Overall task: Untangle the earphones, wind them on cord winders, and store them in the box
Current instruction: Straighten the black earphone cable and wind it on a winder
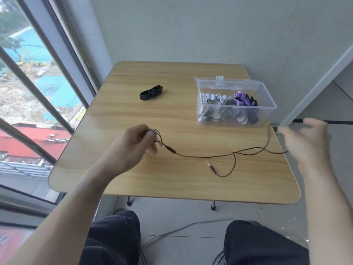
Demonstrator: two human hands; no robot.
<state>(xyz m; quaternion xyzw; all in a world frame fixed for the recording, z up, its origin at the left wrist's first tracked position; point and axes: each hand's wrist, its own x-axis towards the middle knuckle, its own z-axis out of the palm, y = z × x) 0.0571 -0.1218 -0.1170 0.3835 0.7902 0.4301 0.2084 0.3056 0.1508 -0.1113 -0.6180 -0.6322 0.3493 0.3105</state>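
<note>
1. On the wooden table (133,180), head view: our left hand (133,144) pinches the earbud end of a brown earphone cord (202,156), fingers curled round it just above the tabletop.
2. Cord runs right from that grip, past a small inline remote (171,150), across the table to the right edge. It crosses itself once in a loose loop; the plug (209,165) lies on the wood near the middle.
3. Our right hand (307,142) hangs off the right edge of the table, fingers spread and relaxed, motion-blurred. We cannot see it holding anything; the far bend of the cord lies just beside it.
4. Step in hand, as we judge it: untangling, nearly done. One crossing loop is left; no knot shows.
5. Next move, our guess: draw the plug end through the loop so the cord lies straight, then reach for the winder.
6. Black cord winder (151,92) sits alone toward the far left of the table, well apart from the cord, untouched.
7. Clear plastic box (267,107) stands at far right, lid tipped back open. Inside: white earphones to the left, purple ones to the right, some dark ones, with round winder discs below them. Exact count unclear.
</note>
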